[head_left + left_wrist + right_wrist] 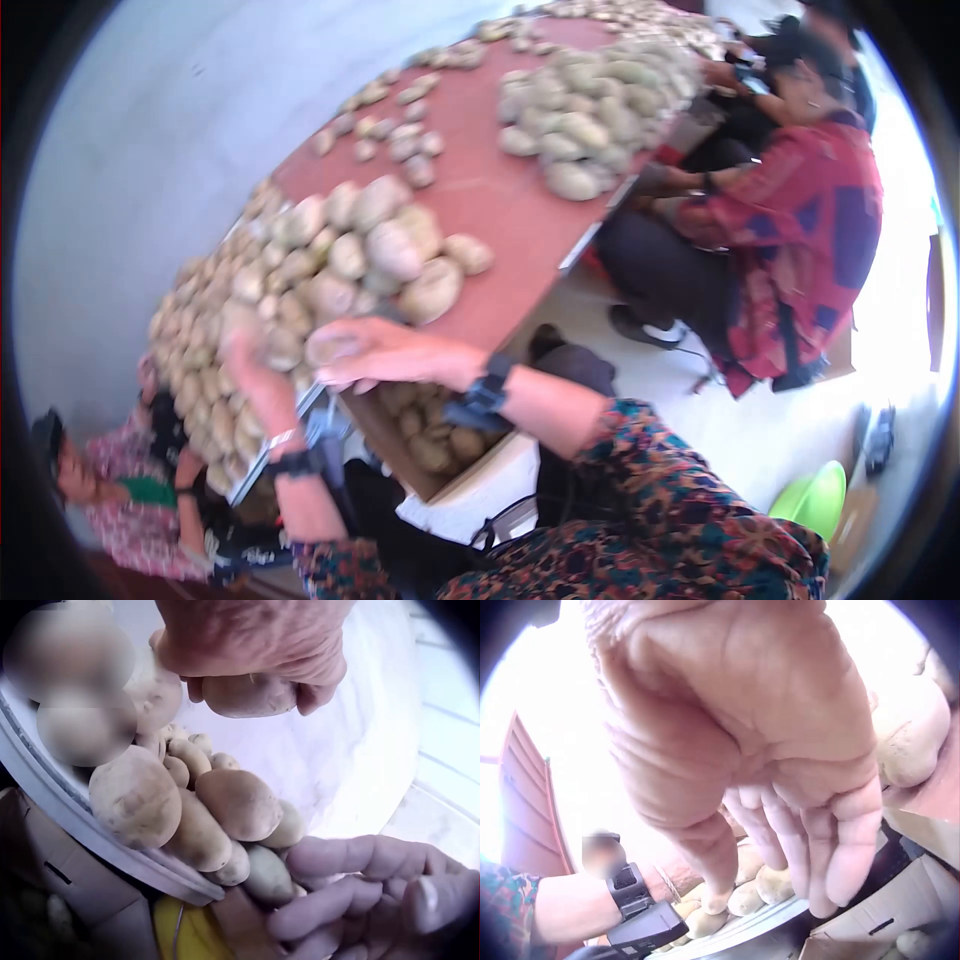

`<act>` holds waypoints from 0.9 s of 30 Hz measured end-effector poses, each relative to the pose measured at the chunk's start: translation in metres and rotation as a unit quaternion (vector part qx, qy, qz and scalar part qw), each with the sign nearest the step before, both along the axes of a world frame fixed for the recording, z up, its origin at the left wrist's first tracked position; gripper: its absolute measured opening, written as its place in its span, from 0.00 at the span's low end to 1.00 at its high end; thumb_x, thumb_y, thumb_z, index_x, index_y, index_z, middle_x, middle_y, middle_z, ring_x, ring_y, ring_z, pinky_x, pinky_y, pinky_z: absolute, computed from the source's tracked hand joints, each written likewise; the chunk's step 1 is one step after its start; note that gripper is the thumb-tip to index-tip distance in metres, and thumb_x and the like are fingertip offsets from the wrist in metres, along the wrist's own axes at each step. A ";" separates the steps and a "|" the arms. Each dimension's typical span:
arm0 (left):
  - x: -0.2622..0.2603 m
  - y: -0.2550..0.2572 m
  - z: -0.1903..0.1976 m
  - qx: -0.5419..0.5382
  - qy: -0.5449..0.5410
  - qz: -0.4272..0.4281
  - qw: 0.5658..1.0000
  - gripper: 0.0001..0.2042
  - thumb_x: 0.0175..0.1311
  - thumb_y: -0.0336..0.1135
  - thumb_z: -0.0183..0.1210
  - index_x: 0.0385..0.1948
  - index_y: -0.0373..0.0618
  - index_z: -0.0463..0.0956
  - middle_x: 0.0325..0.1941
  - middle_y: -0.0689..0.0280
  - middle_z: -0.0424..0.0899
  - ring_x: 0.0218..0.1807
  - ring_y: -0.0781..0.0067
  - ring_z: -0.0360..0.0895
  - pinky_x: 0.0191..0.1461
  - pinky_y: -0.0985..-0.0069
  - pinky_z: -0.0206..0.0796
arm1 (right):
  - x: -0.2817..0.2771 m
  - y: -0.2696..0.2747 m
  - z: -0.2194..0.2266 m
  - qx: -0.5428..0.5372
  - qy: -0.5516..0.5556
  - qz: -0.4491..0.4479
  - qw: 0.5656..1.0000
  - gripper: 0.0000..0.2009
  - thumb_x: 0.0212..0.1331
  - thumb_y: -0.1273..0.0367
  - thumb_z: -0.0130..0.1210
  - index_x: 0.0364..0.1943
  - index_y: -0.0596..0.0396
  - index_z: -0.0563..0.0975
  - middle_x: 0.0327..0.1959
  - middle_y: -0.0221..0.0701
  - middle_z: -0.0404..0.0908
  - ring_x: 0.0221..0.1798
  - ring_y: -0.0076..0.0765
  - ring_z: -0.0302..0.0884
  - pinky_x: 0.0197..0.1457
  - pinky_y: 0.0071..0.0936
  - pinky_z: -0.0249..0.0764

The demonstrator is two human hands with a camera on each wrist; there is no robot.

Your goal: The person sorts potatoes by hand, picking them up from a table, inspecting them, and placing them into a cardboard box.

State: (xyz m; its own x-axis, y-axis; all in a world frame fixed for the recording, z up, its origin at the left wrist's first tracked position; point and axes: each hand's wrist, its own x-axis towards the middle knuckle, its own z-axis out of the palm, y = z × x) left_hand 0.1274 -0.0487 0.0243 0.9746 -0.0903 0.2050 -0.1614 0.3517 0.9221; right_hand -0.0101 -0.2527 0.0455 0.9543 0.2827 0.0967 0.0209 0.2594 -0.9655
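Observation:
My right hand (405, 352) is over the near edge of a large potato heap (350, 250). It grips a potato (251, 697), seen from the back of the hand in the left wrist view. In the right wrist view its palm (742, 727) fills the top, fingers pointing down, and the potato is mostly hidden. My left hand (250, 350) is blurred in the head view, low over smaller potatoes. The left wrist view shows its fingers (337, 855) loosely bent beside several potatoes (236, 806) at the table's edge, with nothing held.
Below the table edge stands a cardboard box (385, 445) with potatoes inside. Farther along the red table (470, 200) lie another big heap (590, 110) and scattered small potatoes (405, 135). A person (800, 230) sits at right, another (130, 490) at lower left. A green basin (815, 500) stands on the floor.

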 end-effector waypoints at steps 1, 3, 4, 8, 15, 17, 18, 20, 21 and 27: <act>-0.016 -0.004 0.010 -0.042 0.004 0.000 0.999 0.26 0.70 0.49 0.48 0.59 0.34 0.68 0.63 0.57 0.70 0.64 0.61 0.69 0.70 0.62 0.57 | 0.001 -0.010 0.004 -0.010 0.005 -0.021 1.000 0.31 0.64 0.51 0.55 0.63 0.58 0.66 0.49 0.44 0.81 0.49 0.40 0.81 0.50 0.32 0.77; -0.043 0.009 0.020 -0.067 0.010 0.022 0.997 0.27 0.70 0.50 0.48 0.60 0.35 0.66 0.64 0.57 0.71 0.64 0.60 0.68 0.70 0.60 0.57 | 0.009 -0.006 0.007 0.227 0.052 0.071 0.970 0.33 0.65 0.47 0.52 0.64 0.57 0.64 0.51 0.42 0.79 0.51 0.36 0.80 0.51 0.29 0.77; -0.058 0.008 0.020 -0.145 0.046 0.005 0.988 0.29 0.69 0.52 0.49 0.62 0.37 0.64 0.64 0.57 0.70 0.65 0.57 0.68 0.70 0.59 0.57 | 0.015 -0.006 0.007 0.230 0.051 0.081 0.969 0.33 0.65 0.47 0.52 0.64 0.57 0.64 0.51 0.42 0.79 0.51 0.36 0.80 0.51 0.29 0.77; -0.107 0.011 0.005 -0.273 0.172 -0.057 0.945 0.33 0.66 0.57 0.50 0.66 0.43 0.60 0.66 0.56 0.67 0.66 0.51 0.66 0.72 0.55 0.55 | 0.014 -0.005 0.007 0.279 0.057 0.107 0.952 0.35 0.65 0.45 0.50 0.65 0.57 0.63 0.60 0.43 0.73 0.59 0.36 0.74 0.55 0.30 0.75; -0.108 0.009 -0.010 -0.278 0.203 -0.117 0.932 0.34 0.63 0.59 0.53 0.64 0.44 0.62 0.65 0.56 0.69 0.65 0.50 0.67 0.70 0.55 0.58 | 0.014 0.010 -0.001 0.239 0.002 -0.011 0.971 0.28 0.61 0.65 0.48 0.66 0.58 0.62 0.65 0.42 0.66 0.65 0.36 0.68 0.57 0.30 0.70; -0.107 0.010 -0.013 -0.271 0.211 -0.119 0.932 0.35 0.62 0.59 0.54 0.64 0.44 0.63 0.64 0.57 0.70 0.64 0.51 0.67 0.70 0.56 0.58 | 0.019 0.016 -0.007 0.138 0.127 -0.063 0.980 0.20 0.56 0.73 0.45 0.54 0.58 0.72 0.55 0.37 0.74 0.58 0.32 0.73 0.54 0.28 0.70; -0.107 0.010 -0.014 -0.264 0.217 -0.128 0.931 0.35 0.61 0.60 0.55 0.63 0.44 0.63 0.63 0.57 0.71 0.64 0.52 0.68 0.69 0.57 0.59 | 0.020 0.019 -0.008 0.084 0.187 -0.089 0.975 0.18 0.53 0.78 0.44 0.48 0.58 0.76 0.49 0.35 0.79 0.55 0.31 0.75 0.52 0.27 0.70; -0.108 0.010 -0.014 -0.266 0.221 -0.122 0.930 0.36 0.60 0.60 0.56 0.63 0.44 0.63 0.62 0.57 0.71 0.62 0.53 0.68 0.70 0.58 0.58 | 0.018 0.026 -0.013 0.087 0.208 -0.091 0.970 0.13 0.54 0.78 0.43 0.41 0.57 0.78 0.43 0.31 0.81 0.50 0.28 0.77 0.51 0.27 0.70; -0.108 0.009 -0.014 -0.276 0.235 -0.109 0.926 0.35 0.60 0.60 0.56 0.63 0.45 0.64 0.62 0.58 0.71 0.62 0.52 0.69 0.70 0.58 0.58 | 0.018 0.027 -0.016 0.082 0.196 -0.064 0.975 0.12 0.56 0.76 0.45 0.41 0.56 0.78 0.43 0.31 0.81 0.51 0.29 0.77 0.51 0.27 0.71; -0.111 0.011 -0.010 -0.301 0.262 -0.093 0.912 0.35 0.60 0.61 0.56 0.63 0.45 0.64 0.60 0.57 0.71 0.60 0.53 0.69 0.70 0.58 0.57 | 0.016 0.019 -0.002 0.232 0.178 -0.057 0.955 0.13 0.58 0.71 0.50 0.47 0.56 0.75 0.47 0.33 0.79 0.53 0.32 0.77 0.51 0.29 0.72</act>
State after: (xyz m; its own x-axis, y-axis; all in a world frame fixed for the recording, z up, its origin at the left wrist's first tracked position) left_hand 0.0165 -0.0382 0.0147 0.9323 -0.2888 -0.2178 0.3603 0.7959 0.4866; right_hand 0.0061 -0.2338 0.0431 0.9720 0.1810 -0.1500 -0.2338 0.6766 -0.6982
